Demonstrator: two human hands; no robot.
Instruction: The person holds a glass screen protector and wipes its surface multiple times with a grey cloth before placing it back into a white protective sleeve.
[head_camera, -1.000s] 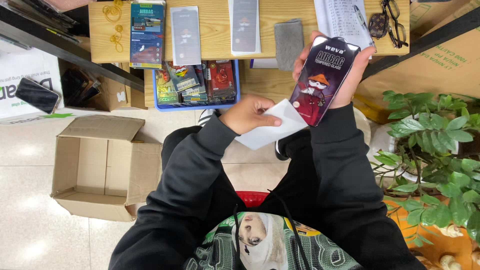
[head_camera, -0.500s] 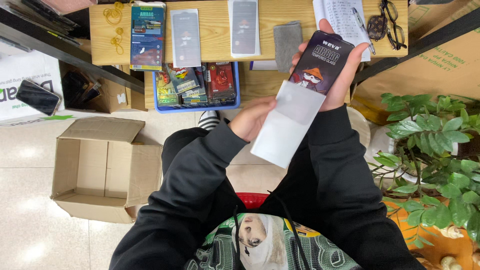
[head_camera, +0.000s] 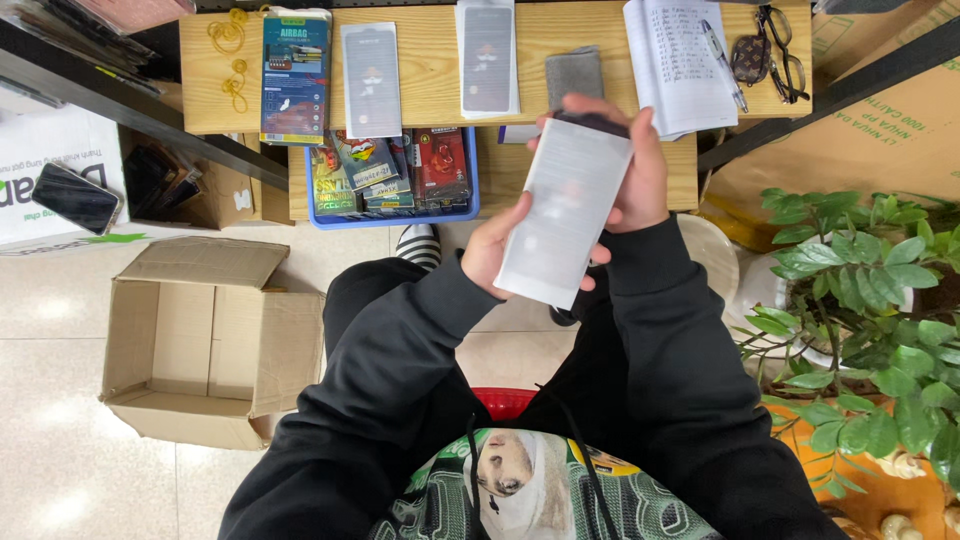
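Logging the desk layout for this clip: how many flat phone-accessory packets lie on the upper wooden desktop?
3, side by side: a blue packet at left, a grey packet beside it, and a white-edged dark packet nearer the middle. More sit in the blue tray below, partly overlapped.

Pale glossy floor tiles (head_camera: 60, 470) down below, soft patches of light bouncing off them. An open cardboard box (head_camera: 200, 345) sits on the floor, flaps spread. Up top, a light wooden desk (head_camera: 430, 95) runs across the view, with a lower wooden shelf (head_camera: 510, 170) carrying a blue tray (head_camera: 392, 214) just beneath it. A dark metal rail (head_camera: 130, 125) cuts diagonally on one side, another dark rail (head_camera: 850, 90) on the other. A leafy green plant (head_camera: 860, 310) fills that edge beside a white pot (head_camera: 765, 290). Behind it, what looks like large brown cardboard (head_camera: 880, 150), partly hidden.
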